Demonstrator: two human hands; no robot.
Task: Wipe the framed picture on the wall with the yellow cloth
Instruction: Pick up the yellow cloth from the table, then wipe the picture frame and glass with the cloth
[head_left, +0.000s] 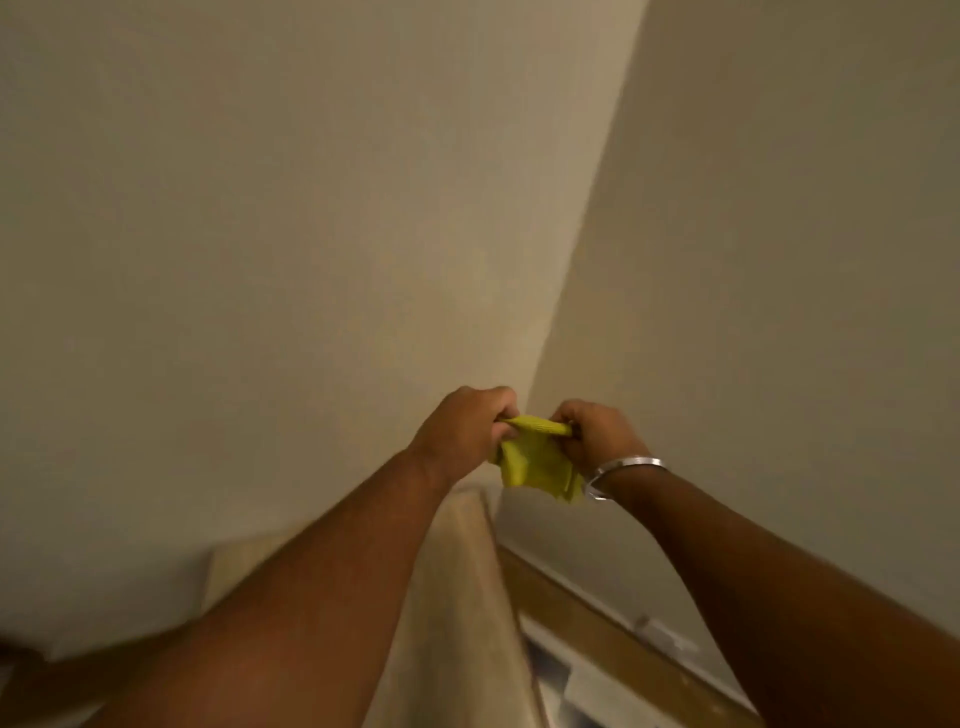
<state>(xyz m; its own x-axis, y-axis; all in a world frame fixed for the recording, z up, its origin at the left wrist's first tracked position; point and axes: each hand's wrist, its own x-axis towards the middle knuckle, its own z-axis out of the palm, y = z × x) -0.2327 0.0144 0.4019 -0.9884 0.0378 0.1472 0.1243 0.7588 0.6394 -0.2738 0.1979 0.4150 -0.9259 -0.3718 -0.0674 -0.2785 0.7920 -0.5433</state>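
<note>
A yellow cloth (537, 457) hangs crumpled between both my hands, in front of the corner where two beige walls meet. My left hand (462, 431) is closed on its upper left edge. My right hand (592, 436) grips the upper right edge, and a silver bangle sits on that wrist. The top of the cloth is pulled taut between the two fists, and the rest droops below. No framed picture shows in this view.
Two plain beige walls (260, 234) meet in a corner (561, 312) straight ahead. A beige padded furniture edge (467, 582) runs below my arms. A wooden rail (587, 623) slants along the right wall, with pale objects beneath it.
</note>
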